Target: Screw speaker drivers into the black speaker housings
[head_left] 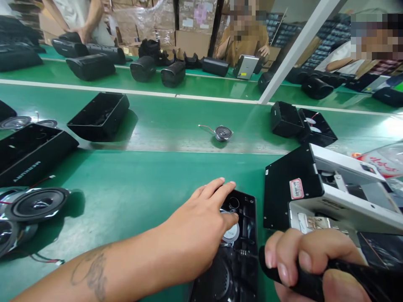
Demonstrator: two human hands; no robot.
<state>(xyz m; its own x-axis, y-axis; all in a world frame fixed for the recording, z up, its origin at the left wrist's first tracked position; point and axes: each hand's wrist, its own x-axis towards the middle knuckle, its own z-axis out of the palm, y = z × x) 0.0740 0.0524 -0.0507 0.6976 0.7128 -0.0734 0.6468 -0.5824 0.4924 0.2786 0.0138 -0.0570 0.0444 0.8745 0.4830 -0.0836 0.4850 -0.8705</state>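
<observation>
A black speaker housing (249,209) lies on the green bench with its inside facing up. A round speaker driver (232,234) with a pale magnet back sits in its upper part. My left hand (201,226) rests over the housing's left side, fingers stretched out and thumb on the driver. At the lower right, my right hand (311,260) is wrapped round the black handle of a screwdriver (273,268). Its thin metal shaft points left, over the middle of the housing. Whether the tip touches a screw I cannot tell.
A black-and-white machine (292,188) stands close on the right. Loose speaker drivers (39,203) and an open housing (34,155) are at left. One driver (223,133) and several boxes (99,117) sit on the strip beyond. People work across the line.
</observation>
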